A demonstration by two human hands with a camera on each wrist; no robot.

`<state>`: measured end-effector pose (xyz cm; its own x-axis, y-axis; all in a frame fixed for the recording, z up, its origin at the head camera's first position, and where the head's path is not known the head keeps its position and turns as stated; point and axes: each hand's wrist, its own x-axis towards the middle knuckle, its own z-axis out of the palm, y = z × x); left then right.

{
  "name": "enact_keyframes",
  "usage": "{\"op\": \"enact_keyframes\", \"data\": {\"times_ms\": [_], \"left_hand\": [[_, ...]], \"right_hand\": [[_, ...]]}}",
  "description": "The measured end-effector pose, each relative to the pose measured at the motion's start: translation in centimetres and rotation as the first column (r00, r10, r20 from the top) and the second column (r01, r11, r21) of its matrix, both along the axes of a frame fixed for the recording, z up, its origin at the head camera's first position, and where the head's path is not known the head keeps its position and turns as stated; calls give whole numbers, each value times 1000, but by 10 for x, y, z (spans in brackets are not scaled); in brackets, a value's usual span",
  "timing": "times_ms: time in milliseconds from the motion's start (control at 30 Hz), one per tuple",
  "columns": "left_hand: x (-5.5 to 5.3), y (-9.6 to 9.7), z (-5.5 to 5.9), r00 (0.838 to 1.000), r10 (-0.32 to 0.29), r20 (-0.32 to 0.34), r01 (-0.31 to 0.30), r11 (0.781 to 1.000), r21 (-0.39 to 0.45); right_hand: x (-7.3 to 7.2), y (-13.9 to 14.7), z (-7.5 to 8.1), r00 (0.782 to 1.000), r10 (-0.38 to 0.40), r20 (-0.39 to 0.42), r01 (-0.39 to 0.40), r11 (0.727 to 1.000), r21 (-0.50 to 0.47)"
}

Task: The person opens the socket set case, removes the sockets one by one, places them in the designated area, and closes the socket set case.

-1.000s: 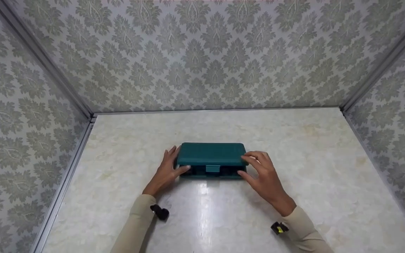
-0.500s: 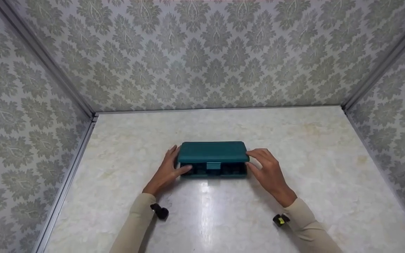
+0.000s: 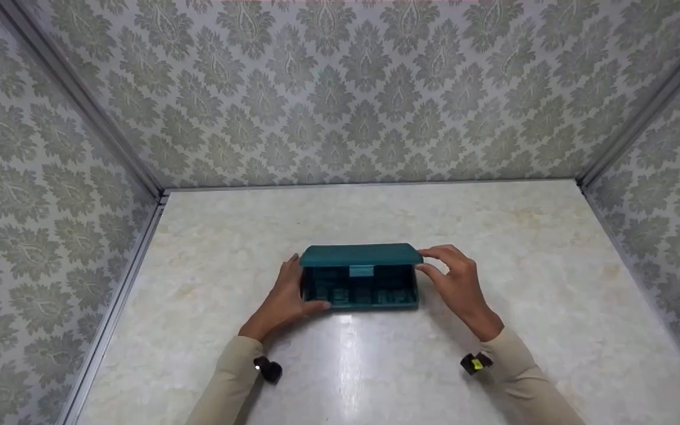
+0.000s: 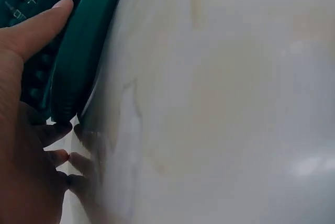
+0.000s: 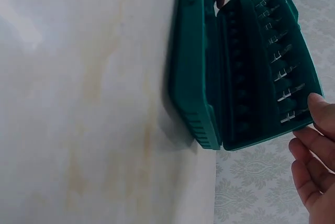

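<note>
Green case part-open on bench

The left hand is gripping the case's left end. Mid-bench, the lid is standing partly raised. The right hand is pinching its right corner. The step is seemingly opening; the next move is probably calling for swinging the lid back, case steadied.
</note>
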<state>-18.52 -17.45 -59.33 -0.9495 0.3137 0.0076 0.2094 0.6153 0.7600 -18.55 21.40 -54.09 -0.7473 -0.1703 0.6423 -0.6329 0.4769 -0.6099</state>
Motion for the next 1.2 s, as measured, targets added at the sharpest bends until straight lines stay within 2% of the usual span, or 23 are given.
{"op": "enact_keyframes", "data": {"times_ms": [267,400,600,867,1000,1200], "left_hand": [[6,3,-1,996,-16,-84,14,1000,-17],[9,3,-2,997,-27,-73,23,998,-56],[12,3,-4,999,-12,-42,8,995,-95],[11,3,-6,999,-5,-46,0,993,-114],[9,2,-6,998,-13,-64,4,988,-152],[4,-2,-8,991,-43,-125,22,986,-164]], "right_hand": [[-10,-1,9,999,-33,21,33,999,0],[-17,-1,12,998,-58,35,59,998,-15],[-31,-5,12,995,-43,94,54,991,-119],[-49,-14,6,990,-58,126,89,964,-251],[-55,-17,1,984,-75,163,115,960,-254],[-64,-22,-5,966,-91,243,149,962,-230]]}}
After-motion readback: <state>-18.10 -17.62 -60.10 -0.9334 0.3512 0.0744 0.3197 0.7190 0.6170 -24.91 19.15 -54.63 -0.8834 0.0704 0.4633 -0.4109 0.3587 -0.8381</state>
